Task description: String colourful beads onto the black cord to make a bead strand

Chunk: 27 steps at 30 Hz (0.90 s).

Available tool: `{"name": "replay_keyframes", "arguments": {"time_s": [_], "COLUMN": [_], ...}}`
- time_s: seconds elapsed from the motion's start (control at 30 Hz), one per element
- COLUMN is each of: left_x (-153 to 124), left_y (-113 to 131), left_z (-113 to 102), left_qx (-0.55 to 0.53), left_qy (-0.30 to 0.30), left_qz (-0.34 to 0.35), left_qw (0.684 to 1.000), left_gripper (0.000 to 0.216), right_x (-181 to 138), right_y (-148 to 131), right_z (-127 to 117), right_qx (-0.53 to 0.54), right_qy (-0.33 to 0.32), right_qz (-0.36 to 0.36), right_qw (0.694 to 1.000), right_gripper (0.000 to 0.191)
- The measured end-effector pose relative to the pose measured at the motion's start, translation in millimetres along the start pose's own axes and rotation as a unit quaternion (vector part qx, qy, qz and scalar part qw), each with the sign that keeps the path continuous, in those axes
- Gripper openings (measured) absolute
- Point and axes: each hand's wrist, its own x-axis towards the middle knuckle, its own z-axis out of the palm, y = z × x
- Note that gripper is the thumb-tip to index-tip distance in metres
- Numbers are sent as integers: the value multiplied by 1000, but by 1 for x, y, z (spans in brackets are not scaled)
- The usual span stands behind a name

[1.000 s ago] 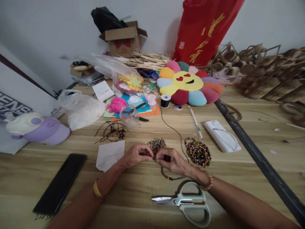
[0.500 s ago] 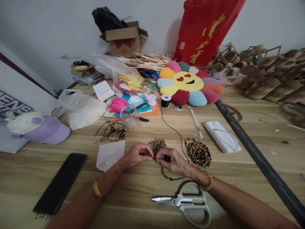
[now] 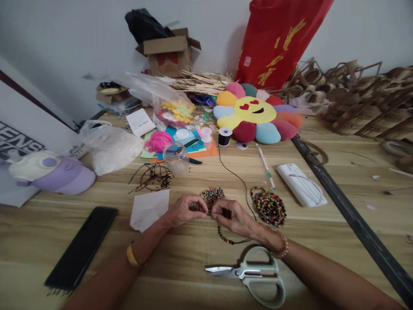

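My left hand (image 3: 187, 210) is closed in a pinch on a tiny orange-red bead (image 3: 206, 212). Facing it, a small gap away, my right hand (image 3: 235, 216) pinches thumb against fingertips; the black cord's end seems to be there, too small to make out clearly. Below the right hand hangs a short row of strung colourful beads (image 3: 224, 236) on black cord (image 3: 237, 175), which runs back to a spool (image 3: 225, 137). Loose beads (image 3: 212, 195) lie in a heap just behind my fingertips. To the right rests a coil of strung beads (image 3: 270, 207).
Scissors (image 3: 254, 273) lie in front of my right forearm. A paper piece (image 3: 149, 210) and a black phone (image 3: 82, 247) are on the left. Black cord pieces (image 3: 153, 177), a clear jar (image 3: 176, 158), a white power bank-like block (image 3: 300, 184) and a flower cushion (image 3: 254, 113) stand farther back.
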Motion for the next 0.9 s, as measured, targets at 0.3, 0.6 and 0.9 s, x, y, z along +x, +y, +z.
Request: {"name": "replay_keyframes", "arguments": {"time_s": [0.3, 0.6, 0.9], "left_x": [0, 0, 1], "left_y": [2, 0, -1], "left_z": [0, 0, 1], "left_qx": [-12, -18, -7], "left_qy": [2, 4, 5], "left_qz": [-10, -16, -11], "left_qw": [1000, 1000, 1000], "left_gripper": [20, 20, 20], "right_x": [0, 1, 1], "right_y": [1, -1, 1], "right_z": [1, 1, 2], "right_qx": [12, 10, 6], "right_qy": [6, 11, 9], "right_qz": [12, 1, 5], "right_qw": [1000, 1000, 1000], "right_gripper": [9, 9, 9]}}
